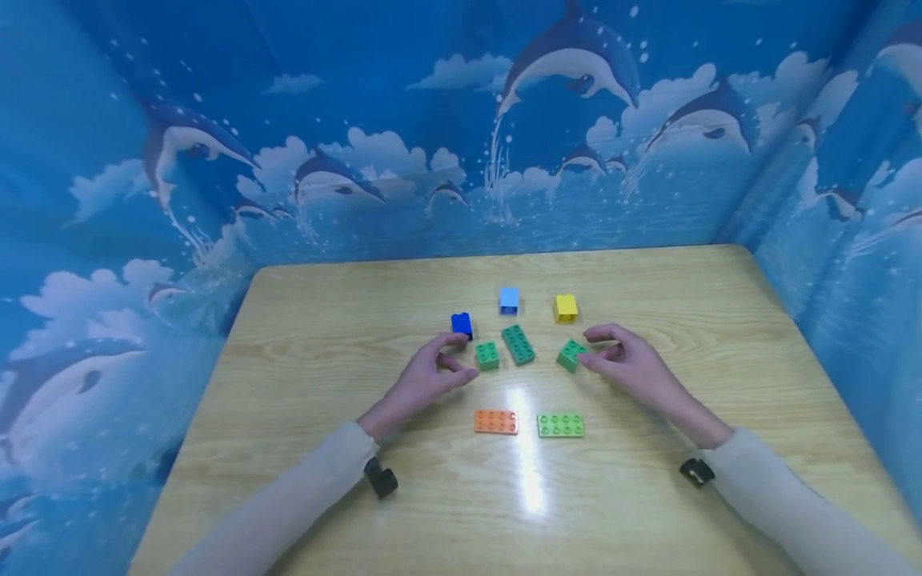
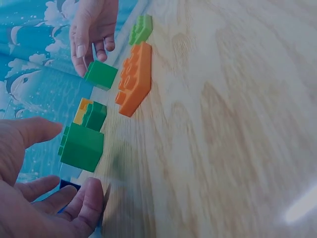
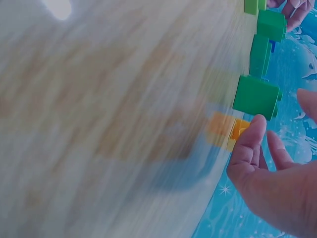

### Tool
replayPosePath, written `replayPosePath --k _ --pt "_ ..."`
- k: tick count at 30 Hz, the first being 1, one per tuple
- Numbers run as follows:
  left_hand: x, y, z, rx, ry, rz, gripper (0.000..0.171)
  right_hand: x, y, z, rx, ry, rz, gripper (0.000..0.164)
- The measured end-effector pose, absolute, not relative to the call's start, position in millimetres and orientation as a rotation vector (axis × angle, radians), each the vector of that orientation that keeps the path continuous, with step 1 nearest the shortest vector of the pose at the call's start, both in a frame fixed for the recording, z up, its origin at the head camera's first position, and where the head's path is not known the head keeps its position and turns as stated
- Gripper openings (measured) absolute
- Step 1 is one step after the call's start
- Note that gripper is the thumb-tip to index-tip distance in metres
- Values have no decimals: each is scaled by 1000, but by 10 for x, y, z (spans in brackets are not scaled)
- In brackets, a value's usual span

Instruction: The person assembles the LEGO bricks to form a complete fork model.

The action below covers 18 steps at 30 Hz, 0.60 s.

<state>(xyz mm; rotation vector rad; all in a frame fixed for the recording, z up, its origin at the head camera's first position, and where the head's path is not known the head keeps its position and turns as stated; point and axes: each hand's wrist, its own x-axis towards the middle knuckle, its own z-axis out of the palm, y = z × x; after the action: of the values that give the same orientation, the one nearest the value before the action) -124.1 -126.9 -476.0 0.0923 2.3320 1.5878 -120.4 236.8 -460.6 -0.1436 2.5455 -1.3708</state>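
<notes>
A blue curtain (image 1: 403,104) printed with dolphins, clouds and spray encloses a light wood-grain table (image 1: 310,320). A band of glare crosses the tabletop between the forearms.

The left hand (image 1: 426,374) is spread, with a wide gap between thumb and fingers, and grips nothing. A left green brick (image 1: 487,357) stands just beyond its fingertips, toward the right hand (image 1: 631,366). This brick is a compact block: bright green, smooth flat sides, four studs on its upper face.

The right hand is likewise parted at thumb and fingers, with nothing gripped. A right green brick (image 1: 571,356) of matching shape and colour stands at its fingertips, set at an angle; whether a fingertip touches it cannot be determined.

Between the hands lies a long green brick (image 1: 518,345), darker in tone, bearing two rows of four studs and placed obliquely. A dark blue brick (image 1: 461,324) sits at the far side of the left fingertips. A light blue brick (image 1: 509,301) is positioned beyond and between both hands. A yellow brick (image 1: 565,308) is located beyond the right fingertips.

On the near side of the hands, an orange brick (image 1: 495,422) and a lime brick (image 1: 560,425) lie side by side, apart, each with eight studs.
</notes>
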Motion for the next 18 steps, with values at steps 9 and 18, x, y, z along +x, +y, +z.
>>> replayPosePath --k 9,18 --pt "-1223 -1078 -4731 58 2331 1581 61 -1197 2252 -4650 -98 2547 -1377 56" --pt "-1235 -950 -4767 -49 2344 1624 53 -1197 2198 -4683 -77 2583 -1342 49"
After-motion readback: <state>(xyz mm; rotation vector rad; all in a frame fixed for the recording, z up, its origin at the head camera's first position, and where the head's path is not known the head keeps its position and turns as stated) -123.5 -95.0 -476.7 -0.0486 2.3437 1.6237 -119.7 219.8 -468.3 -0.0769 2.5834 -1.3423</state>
